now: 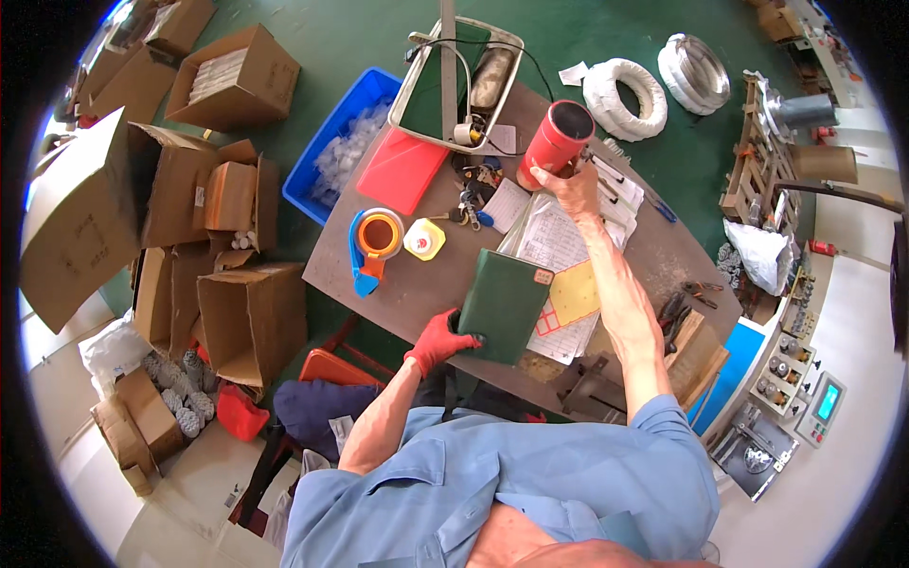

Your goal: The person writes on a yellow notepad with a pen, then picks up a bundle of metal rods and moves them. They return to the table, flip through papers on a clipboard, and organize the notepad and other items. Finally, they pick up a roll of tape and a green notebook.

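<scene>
My left hand (pixel 437 343), in a red glove with dark fingertips, grips the near left edge of a dark green hardcover notebook (pixel 504 308), tilted over the table's front part. My bare right hand (pixel 575 192) is closed round the lower part of a red cylindrical tumbler (pixel 551 142) with a dark top, at the table's far side. Written sheets of paper (pixel 554 235) and a yellow card (pixel 575 292) lie under and beside the notebook. Left of the tumbler are keys (pixel 469 204). Further left sit a yellow-and-white container (pixel 424 239), a blue tape dispenser (pixel 365 260) and a red folder (pixel 403 172).
A white-rimmed tray (pixel 516 59) with a cable stands at the table's far edge. Beyond lie white-wrapped coils (pixel 606 99). A blue bin (pixel 301 180) of clear plastic and several cardboard boxes (pixel 251 322) are on the left. Pliers (pixel 701 293) rest at the table's right.
</scene>
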